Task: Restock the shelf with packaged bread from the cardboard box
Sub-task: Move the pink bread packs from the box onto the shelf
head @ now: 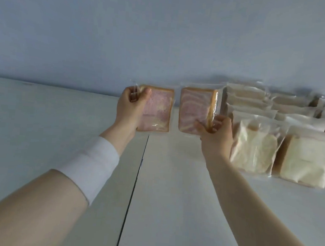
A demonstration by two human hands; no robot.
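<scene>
Each hand holds a clear-wrapped slice of pinkish bread with a tan crust, upright at the back of the white shelf [172,190] by the wall. My left hand [129,109] grips the left pink bread pack [158,111] by its left edge. My right hand [215,134] holds the right pink bread pack [194,109] at its lower right corner. The two packs stand side by side with a narrow gap between them. The cardboard box is out of view.
To the right, rows of pale packaged bread [256,144] stand in lines running back to the wall, with another row [309,160] further right. A dark seam [134,188] splits the shelf top. The pale blue wall [164,36] rises behind.
</scene>
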